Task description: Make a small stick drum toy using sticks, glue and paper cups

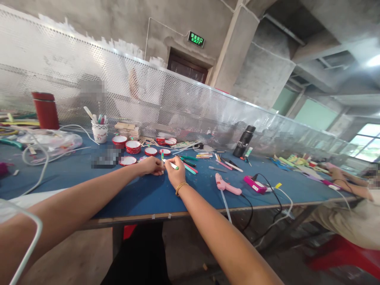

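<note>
My right hand (175,173), with a gold bracelet at its wrist, grips a white marker pen with a green end (174,166). The marker's other end is at a thin upright stick (162,155), which shows green on its upper part. Closed on the stick's lower part is my left hand (152,166); its fingertips are partly hidden. Just behind the hands sit small red-rimmed white dishes (151,151), some of them stacked. Pink and teal pens (190,169) lie right of my right hand, close to dark green-handled pliers (189,160).
A pink glue gun (227,185) and a magenta box (254,184) with cables lie to the right. Behind stand a black bottle (245,140), a paper cup of pens (100,132) and a red flask (46,111). Perforated metal screen (190,99) backs the table; another person's hand (335,173) is far right.
</note>
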Available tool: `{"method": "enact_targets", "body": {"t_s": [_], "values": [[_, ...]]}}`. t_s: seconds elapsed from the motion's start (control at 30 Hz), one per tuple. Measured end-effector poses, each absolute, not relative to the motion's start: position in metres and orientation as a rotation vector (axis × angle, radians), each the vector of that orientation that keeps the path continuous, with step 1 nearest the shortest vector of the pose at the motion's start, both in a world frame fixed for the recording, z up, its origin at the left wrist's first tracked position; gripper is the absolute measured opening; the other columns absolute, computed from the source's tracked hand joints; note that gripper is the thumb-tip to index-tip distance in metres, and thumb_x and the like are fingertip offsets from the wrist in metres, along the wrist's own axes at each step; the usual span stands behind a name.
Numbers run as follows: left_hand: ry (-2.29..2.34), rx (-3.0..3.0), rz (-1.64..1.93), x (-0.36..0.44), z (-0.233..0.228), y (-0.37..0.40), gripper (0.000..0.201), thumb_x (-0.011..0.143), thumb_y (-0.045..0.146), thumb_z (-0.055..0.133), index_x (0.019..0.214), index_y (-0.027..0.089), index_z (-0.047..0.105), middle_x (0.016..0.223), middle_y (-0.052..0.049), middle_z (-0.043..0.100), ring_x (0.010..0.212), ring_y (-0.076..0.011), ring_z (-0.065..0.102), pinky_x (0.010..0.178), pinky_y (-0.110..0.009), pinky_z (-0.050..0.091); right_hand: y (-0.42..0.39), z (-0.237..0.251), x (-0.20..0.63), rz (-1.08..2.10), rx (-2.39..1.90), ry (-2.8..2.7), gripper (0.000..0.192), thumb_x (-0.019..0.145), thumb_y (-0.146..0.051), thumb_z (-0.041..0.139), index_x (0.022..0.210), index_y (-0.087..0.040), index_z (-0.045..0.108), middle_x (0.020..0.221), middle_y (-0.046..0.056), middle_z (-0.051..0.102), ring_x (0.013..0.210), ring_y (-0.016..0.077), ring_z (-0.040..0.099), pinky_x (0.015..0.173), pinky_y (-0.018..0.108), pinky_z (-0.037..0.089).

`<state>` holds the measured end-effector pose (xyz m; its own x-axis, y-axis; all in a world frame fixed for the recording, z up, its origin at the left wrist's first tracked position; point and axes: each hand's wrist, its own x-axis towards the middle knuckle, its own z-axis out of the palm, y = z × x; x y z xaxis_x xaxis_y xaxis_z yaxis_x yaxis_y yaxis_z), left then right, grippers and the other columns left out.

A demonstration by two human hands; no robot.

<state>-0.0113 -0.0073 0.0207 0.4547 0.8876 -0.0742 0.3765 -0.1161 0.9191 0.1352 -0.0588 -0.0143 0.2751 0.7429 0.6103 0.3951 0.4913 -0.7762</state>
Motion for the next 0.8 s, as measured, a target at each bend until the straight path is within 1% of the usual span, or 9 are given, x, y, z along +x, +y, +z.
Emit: {"method": "enact_targets", "body": {"t_s": [0.13,0.3,0.5,0.63,0.8], "values": [[1.106,1.712,0.631,-0.0112,0.0197,-0.0056,0.032,0.054,0.036,0.095,0.062,0.019,0.070,0.062,0.001,0.071,0.065,-0.0140,0.069,0.065,-0.021,0.055,-0.0572,-0.0149,0.1359,0.303,-1.120,-1.348,0.018,0.084,-0.041,0.060,0.078,-0.025,0.060,0.079,0.001,0.070,0.079,0.0218,0.066,0.074,0.032,0.051],[1.107,1.732,0.629,-0.0117,0.0198,-0.0060,0.033,0.055,0.036,0.095,0.062,0.018,0.069,0.064,-0.001,0.072,0.064,-0.0135,0.068,0.064,-0.021,0.054,-0.0547,-0.0165,0.1385,0.290,-1.162,-1.285,0.015,0.083,-0.040,0.060,0.080,-0.025,0.059,0.080,0.001,0.071,0.081,0.0220,0.066,0.078,0.032,0.051],[1.093,1.714,0.632,-0.0124,0.0210,-0.0076,0.034,0.052,0.036,0.096,0.064,0.018,0.070,0.063,0.001,0.072,0.063,-0.0125,0.067,0.063,-0.020,0.054,-0.0547,-0.0171,0.1372,0.316,-1.118,-1.297,0.016,0.083,-0.041,0.060,0.079,-0.026,0.059,0.081,0.001,0.072,0.081,0.0217,0.066,0.075,0.031,0.052],[1.101,1.720,0.623,-0.0121,0.0211,-0.0069,0.033,0.054,0.036,0.096,0.066,0.018,0.071,0.063,0.000,0.072,0.063,-0.0130,0.068,0.063,-0.020,0.054,-0.0551,-0.0172,0.1356,0.322,-1.109,-1.317,0.018,0.084,-0.043,0.060,0.080,-0.026,0.059,0.080,0.001,0.071,0.080,0.0216,0.066,0.075,0.031,0.052],[1.118,1.731,0.622,-0.0115,0.0206,-0.0057,0.033,0.055,0.037,0.095,0.064,0.018,0.070,0.063,0.001,0.072,0.065,-0.0140,0.069,0.064,-0.020,0.054,-0.0555,-0.0163,0.1383,0.300,-1.174,-1.261,0.015,0.082,-0.040,0.060,0.079,-0.026,0.058,0.081,0.001,0.072,0.081,0.0224,0.066,0.077,0.032,0.052]]}}
